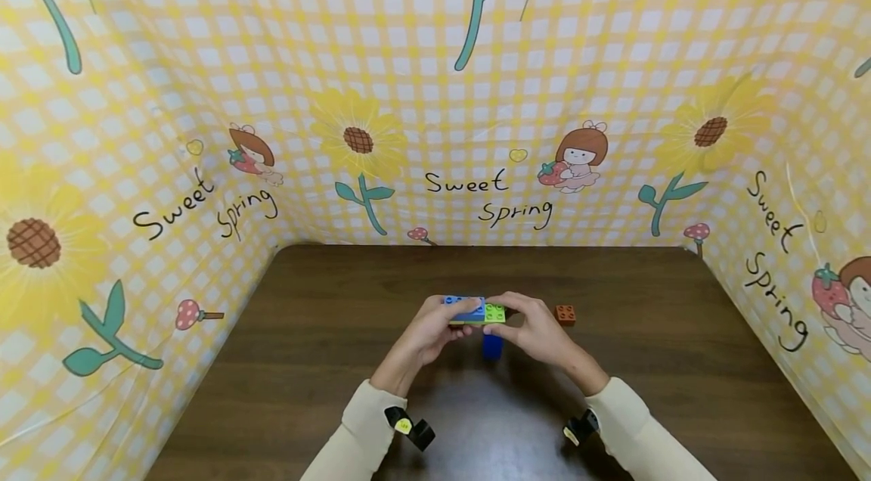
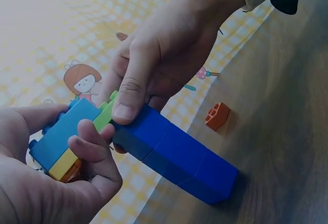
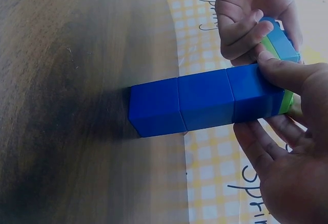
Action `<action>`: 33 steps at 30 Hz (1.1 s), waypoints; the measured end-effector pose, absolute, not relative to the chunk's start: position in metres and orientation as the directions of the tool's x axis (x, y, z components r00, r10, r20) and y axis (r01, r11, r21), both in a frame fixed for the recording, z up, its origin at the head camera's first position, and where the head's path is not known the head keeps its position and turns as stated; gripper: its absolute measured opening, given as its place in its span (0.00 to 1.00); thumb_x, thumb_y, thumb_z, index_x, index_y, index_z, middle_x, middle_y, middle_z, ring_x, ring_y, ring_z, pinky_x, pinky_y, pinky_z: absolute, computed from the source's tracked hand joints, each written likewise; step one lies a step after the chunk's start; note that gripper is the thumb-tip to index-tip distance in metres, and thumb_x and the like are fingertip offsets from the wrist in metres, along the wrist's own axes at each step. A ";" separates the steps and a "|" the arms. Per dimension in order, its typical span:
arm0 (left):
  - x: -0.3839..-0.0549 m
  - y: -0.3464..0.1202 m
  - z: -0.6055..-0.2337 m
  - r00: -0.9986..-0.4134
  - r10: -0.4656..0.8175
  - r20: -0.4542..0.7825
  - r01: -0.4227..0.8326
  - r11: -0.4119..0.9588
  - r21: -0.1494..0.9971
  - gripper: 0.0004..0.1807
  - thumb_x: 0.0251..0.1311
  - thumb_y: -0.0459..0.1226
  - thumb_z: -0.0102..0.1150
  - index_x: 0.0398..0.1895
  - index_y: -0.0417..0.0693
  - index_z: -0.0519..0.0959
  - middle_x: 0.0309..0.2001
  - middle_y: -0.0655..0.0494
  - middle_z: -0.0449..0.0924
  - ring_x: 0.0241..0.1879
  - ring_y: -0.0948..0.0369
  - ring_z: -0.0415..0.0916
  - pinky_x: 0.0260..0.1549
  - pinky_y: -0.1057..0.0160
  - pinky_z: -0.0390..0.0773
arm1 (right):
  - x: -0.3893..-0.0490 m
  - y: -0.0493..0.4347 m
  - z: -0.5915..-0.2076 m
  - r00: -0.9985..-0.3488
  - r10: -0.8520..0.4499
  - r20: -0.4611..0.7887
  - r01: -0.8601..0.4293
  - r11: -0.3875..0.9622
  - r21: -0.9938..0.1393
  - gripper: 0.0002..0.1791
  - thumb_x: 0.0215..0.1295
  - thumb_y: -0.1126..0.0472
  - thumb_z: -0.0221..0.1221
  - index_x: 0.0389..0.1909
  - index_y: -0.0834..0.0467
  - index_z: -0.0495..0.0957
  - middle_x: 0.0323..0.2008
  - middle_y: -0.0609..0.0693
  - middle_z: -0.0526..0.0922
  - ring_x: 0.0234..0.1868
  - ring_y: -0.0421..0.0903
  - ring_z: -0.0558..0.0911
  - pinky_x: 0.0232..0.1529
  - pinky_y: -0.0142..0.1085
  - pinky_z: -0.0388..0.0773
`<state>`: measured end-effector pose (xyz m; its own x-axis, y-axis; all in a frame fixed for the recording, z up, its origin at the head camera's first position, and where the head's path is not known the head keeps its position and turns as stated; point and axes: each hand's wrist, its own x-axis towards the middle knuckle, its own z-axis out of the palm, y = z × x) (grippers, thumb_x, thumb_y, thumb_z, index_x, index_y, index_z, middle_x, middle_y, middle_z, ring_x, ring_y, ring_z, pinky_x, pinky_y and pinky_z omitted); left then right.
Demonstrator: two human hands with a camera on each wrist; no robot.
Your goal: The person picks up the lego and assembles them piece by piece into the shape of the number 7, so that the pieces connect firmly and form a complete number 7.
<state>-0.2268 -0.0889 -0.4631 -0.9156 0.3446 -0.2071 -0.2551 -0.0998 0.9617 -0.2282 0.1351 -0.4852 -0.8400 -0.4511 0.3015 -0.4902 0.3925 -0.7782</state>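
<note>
A column of stacked dark blue toy bricks (image 3: 182, 101) stands upright on the table. At its top sits a lime green brick (image 1: 495, 312), and beside that a light blue brick (image 2: 66, 134) reaches out to the left. Beneath the light blue one shows a yellow brick (image 2: 64, 163), partly hidden by fingers. My left hand (image 1: 429, 326) holds this left end, its thumb across the light blue brick. With thumb and fingers, my right hand (image 1: 540, 330) grips the top of the column around the lime green brick and the uppermost dark blue one.
An orange-brown brick (image 1: 565, 314) with studs up lies on the table just right of the right hand. The dark wooden table (image 1: 327, 360) is bordered at the back and sides by a yellow checked cloth (image 1: 435, 110).
</note>
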 end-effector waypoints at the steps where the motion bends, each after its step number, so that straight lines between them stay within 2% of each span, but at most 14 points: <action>1: -0.227 -0.089 -0.463 -0.916 0.343 -0.208 -0.256 -0.099 0.962 0.27 0.72 0.43 0.66 0.59 0.26 0.75 0.39 0.50 0.81 0.27 0.65 0.78 0.29 0.73 0.82 | -0.228 0.135 -0.485 -0.842 -0.449 0.298 -0.486 0.392 -0.781 0.23 0.69 0.54 0.72 0.62 0.56 0.84 0.55 0.50 0.88 0.55 0.49 0.87 0.54 0.56 0.85; 5: -0.227 -0.089 -0.464 -0.916 0.344 -0.207 -0.249 -0.083 0.965 0.26 0.73 0.44 0.66 0.56 0.27 0.77 0.36 0.52 0.81 0.26 0.65 0.79 0.30 0.72 0.82 | -0.227 0.135 -0.484 -0.846 -0.447 0.291 -0.478 0.395 -0.785 0.23 0.68 0.54 0.73 0.62 0.56 0.84 0.55 0.50 0.88 0.54 0.48 0.87 0.53 0.55 0.86; 9: -0.227 -0.092 -0.464 -0.924 0.341 -0.171 -0.190 -0.024 0.982 0.26 0.73 0.47 0.66 0.56 0.31 0.79 0.36 0.52 0.84 0.29 0.62 0.82 0.35 0.67 0.85 | -0.228 0.135 -0.484 -0.847 -0.443 0.293 -0.480 0.402 -0.779 0.23 0.68 0.55 0.73 0.62 0.55 0.84 0.55 0.48 0.88 0.54 0.46 0.87 0.54 0.50 0.86; 12: -0.228 -0.096 -0.464 -0.941 0.318 -0.118 -0.106 0.057 0.993 0.27 0.74 0.51 0.64 0.58 0.35 0.80 0.42 0.50 0.84 0.37 0.58 0.83 0.44 0.60 0.87 | -0.229 0.134 -0.484 -0.847 -0.441 0.297 -0.485 0.410 -0.772 0.23 0.68 0.54 0.73 0.62 0.55 0.84 0.54 0.47 0.89 0.53 0.47 0.87 0.54 0.48 0.86; 17: -0.229 -0.104 -0.463 -0.968 0.249 -0.029 0.001 0.119 0.993 0.26 0.78 0.54 0.57 0.60 0.42 0.82 0.54 0.46 0.84 0.49 0.56 0.78 0.53 0.59 0.77 | -0.228 0.134 -0.483 -0.859 -0.434 0.272 -0.462 0.427 -0.778 0.24 0.68 0.54 0.73 0.63 0.56 0.84 0.55 0.49 0.89 0.52 0.48 0.86 0.54 0.48 0.86; 21: -0.228 -0.113 -0.459 -0.947 0.300 0.114 0.155 0.114 0.981 0.18 0.79 0.46 0.59 0.62 0.46 0.82 0.60 0.46 0.85 0.57 0.56 0.79 0.56 0.65 0.78 | -0.226 0.134 -0.484 -0.867 -0.427 0.259 -0.450 0.444 -0.775 0.24 0.69 0.53 0.73 0.63 0.56 0.84 0.55 0.49 0.88 0.52 0.46 0.86 0.53 0.44 0.85; 23: -0.227 -0.116 -0.459 -0.920 0.344 0.188 0.249 0.142 0.958 0.18 0.76 0.41 0.64 0.63 0.45 0.81 0.61 0.46 0.84 0.59 0.54 0.80 0.58 0.66 0.79 | -0.225 0.134 -0.484 -0.870 -0.422 0.256 -0.446 0.447 -0.775 0.25 0.69 0.53 0.72 0.63 0.55 0.83 0.56 0.49 0.88 0.54 0.46 0.86 0.55 0.48 0.85; 25: -0.226 -0.118 -0.460 -0.893 0.378 0.245 0.330 0.179 0.927 0.20 0.71 0.37 0.69 0.63 0.46 0.81 0.62 0.48 0.83 0.60 0.54 0.80 0.60 0.64 0.81 | -0.224 0.134 -0.485 -0.870 -0.420 0.257 -0.445 0.446 -0.777 0.25 0.69 0.53 0.72 0.64 0.55 0.83 0.57 0.50 0.88 0.55 0.47 0.86 0.56 0.52 0.85; 27: -0.226 -0.118 -0.461 -0.874 0.398 0.277 0.385 0.220 0.897 0.22 0.67 0.35 0.73 0.63 0.47 0.81 0.61 0.49 0.83 0.58 0.53 0.80 0.60 0.58 0.81 | -0.224 0.134 -0.486 -0.870 -0.419 0.261 -0.446 0.441 -0.778 0.24 0.69 0.53 0.72 0.64 0.55 0.83 0.57 0.50 0.87 0.55 0.48 0.85 0.56 0.57 0.84; 29: -0.226 -0.117 -0.463 -0.862 0.411 0.298 0.423 0.256 0.869 0.22 0.66 0.35 0.74 0.62 0.48 0.82 0.61 0.51 0.83 0.57 0.55 0.80 0.60 0.54 0.82 | -0.223 0.133 -0.485 -0.869 -0.419 0.264 -0.449 0.442 -0.776 0.24 0.69 0.53 0.72 0.64 0.55 0.83 0.58 0.50 0.87 0.55 0.48 0.85 0.56 0.57 0.84; 33: -0.227 -0.116 -0.466 -0.853 0.417 0.313 0.454 0.298 0.840 0.21 0.65 0.35 0.74 0.60 0.52 0.83 0.59 0.54 0.83 0.54 0.57 0.80 0.58 0.59 0.82 | -0.223 0.133 -0.484 -0.862 -0.431 0.267 -0.462 0.448 -0.766 0.25 0.70 0.52 0.71 0.65 0.55 0.82 0.58 0.50 0.87 0.54 0.47 0.85 0.55 0.55 0.85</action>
